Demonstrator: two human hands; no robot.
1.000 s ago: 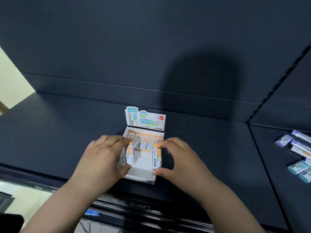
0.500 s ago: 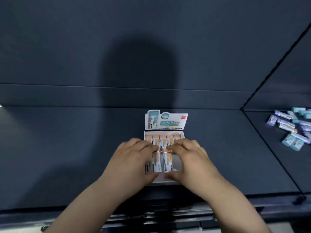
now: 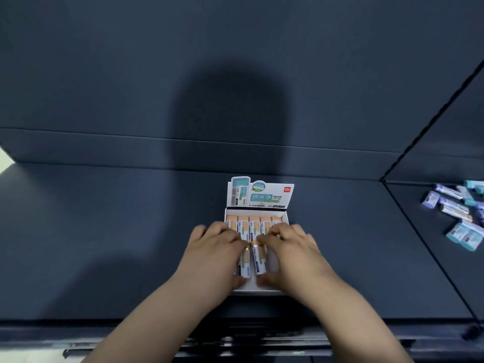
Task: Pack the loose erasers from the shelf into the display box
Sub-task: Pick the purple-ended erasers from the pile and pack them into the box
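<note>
On the dark shelf the box sits open, its card flap upright and a row of erasers filling its far side. The left hand pinches a first eraser between fingertips and thumb, and the right hand pinches a second eraser likewise, side by side in the box's near half. Loose erasers lie well apart, far right.

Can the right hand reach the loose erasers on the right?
Probably yes: only bare shelf lies between the right hand and the loose erasers, though it grips an eraser in the display box.
</note>
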